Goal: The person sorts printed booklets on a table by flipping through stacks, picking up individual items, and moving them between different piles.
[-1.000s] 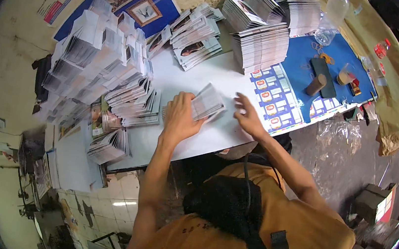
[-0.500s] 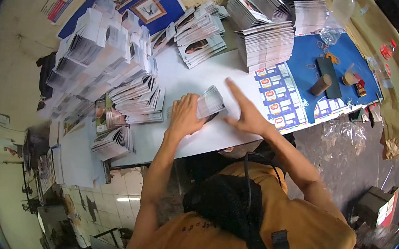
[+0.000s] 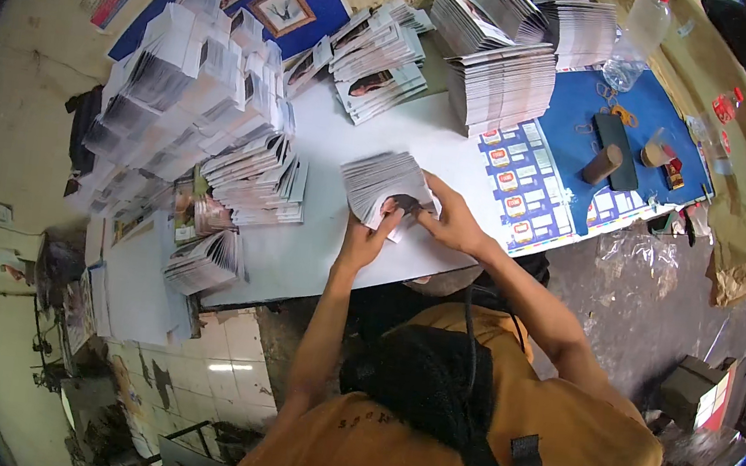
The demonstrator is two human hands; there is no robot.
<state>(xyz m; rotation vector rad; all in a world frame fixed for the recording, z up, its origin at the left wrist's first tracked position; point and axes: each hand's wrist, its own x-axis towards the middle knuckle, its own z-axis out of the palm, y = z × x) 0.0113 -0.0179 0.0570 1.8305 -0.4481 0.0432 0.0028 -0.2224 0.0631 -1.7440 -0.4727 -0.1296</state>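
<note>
A thick bundle of folded printed sheets (image 3: 383,176) rests on the white tabletop before me, edges fanned toward the far side and a dark picture on its near face. My left hand (image 3: 364,243) grips its near-left part, the thumb lying against the picture. Around the near-right end closes my right hand (image 3: 456,225), fingers bent against the sheets. Some fingertips are hidden behind the bundle. To the left lie more folded sheets (image 3: 258,183) in a leaning row, beside a tall heap of bundled sheets (image 3: 163,86).
High stacks of folded sheets (image 3: 503,86) stand at the back of the white table (image 3: 294,265). On a blue sheet at the right are a dark phone (image 3: 616,151), a brown cylinder (image 3: 601,164), a cup (image 3: 657,149) and a plastic bottle (image 3: 641,33). A small fanned bundle (image 3: 205,262) sits near the left front edge.
My right hand, apart with spread fingers before, has come in and closed on the bundle. My left hand has shifted right and nearer, and the bundle has turned, showing its picture side.
</note>
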